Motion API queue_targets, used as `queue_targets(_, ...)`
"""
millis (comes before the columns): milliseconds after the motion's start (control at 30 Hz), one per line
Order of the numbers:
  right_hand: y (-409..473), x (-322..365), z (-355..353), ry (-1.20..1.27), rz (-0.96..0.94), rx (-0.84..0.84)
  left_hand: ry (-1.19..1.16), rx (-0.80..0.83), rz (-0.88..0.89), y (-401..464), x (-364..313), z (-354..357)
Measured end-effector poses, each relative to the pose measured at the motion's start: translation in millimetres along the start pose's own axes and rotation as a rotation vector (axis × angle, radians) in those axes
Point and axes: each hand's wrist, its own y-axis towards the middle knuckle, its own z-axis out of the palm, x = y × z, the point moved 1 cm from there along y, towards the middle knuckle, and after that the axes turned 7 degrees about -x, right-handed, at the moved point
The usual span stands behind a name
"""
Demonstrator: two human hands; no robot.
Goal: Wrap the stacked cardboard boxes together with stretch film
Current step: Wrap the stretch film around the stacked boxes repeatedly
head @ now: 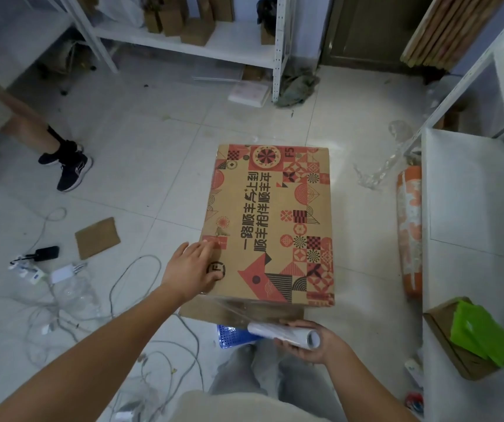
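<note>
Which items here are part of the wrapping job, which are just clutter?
Job: stacked cardboard boxes, left hand flat on top; stretch film roll held in right hand.

Clutter: cardboard scrap, cables, orange roll, green bags, blue basket.

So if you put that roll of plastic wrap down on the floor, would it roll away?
Probably. The roll of wrap is a round tube and the tiled floor looks smooth. It likely feels light, since the right hand holds it alone. The film stretched to the boxes might tug it back.
</note>
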Motion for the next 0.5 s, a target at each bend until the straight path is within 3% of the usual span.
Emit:
queue_targets(167, 7, 10, 4, -0.152, 0.003, -0.099, 0.113, 0.15, -0.013, -3, -2, 3)
queue_targets(500, 16, 7, 20, -0.239, 0.043, -0.118, 0.065, 0.177, -0.088, -7, -4, 11)
